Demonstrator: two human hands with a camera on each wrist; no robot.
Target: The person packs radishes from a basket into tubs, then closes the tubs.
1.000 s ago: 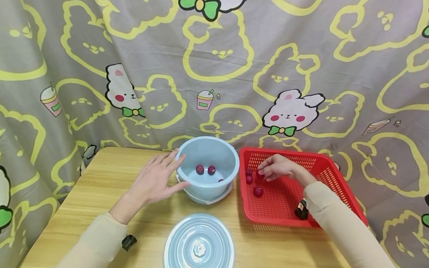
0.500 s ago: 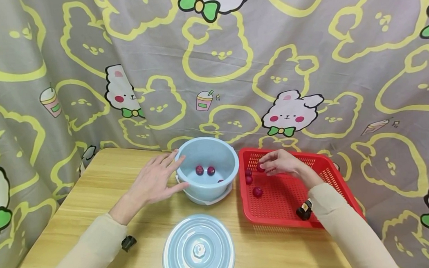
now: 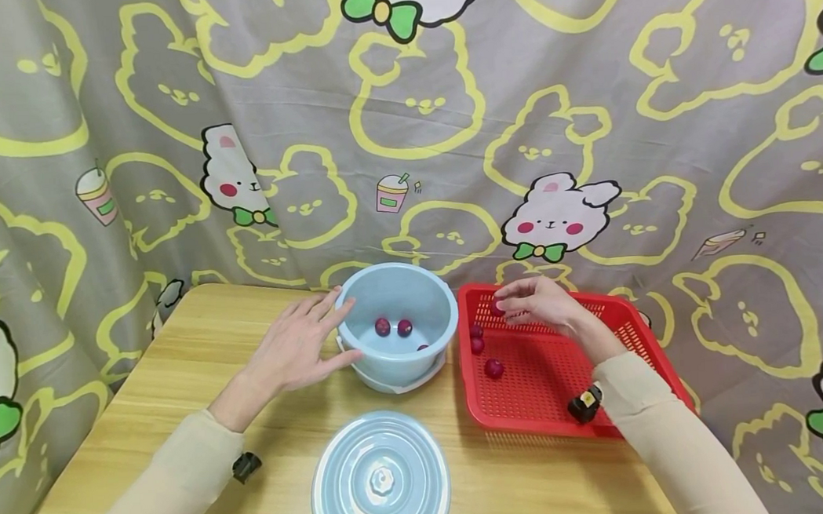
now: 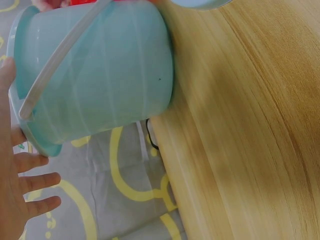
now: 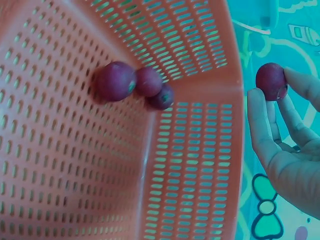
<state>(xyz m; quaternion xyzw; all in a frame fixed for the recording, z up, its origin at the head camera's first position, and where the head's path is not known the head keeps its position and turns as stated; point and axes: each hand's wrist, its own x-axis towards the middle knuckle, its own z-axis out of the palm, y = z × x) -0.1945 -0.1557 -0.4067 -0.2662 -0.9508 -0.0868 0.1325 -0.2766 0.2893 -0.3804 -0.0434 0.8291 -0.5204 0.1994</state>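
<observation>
My right hand [image 3: 543, 306] pinches a dark red plum [image 5: 270, 81] between thumb and fingertips, above the far left part of the red basket [image 3: 529, 387]. Lower in that basket lie several other plums [image 5: 116, 81], bunched near its left corner. On the left, my left hand [image 3: 291, 344] is spread with straight fingers at the rim of a light blue bucket [image 3: 390, 365]; the thumb and fingertips touch or nearly touch it. Inside the bucket, a few plums [image 3: 383, 326] rest on the bottom, one partly hidden by the near wall.
A round light blue lid [image 3: 381, 479] lies on the wooden table [image 3: 224, 323] in front of the bucket. The bucket's pale handle [image 4: 62, 55] hangs down its near side. Behind the table hangs a grey patterned curtain [image 3: 303, 98].
My right hand has risen from the basket floor toward its back edge, lifting the plum with it. The left hand stays in place at the bucket.
</observation>
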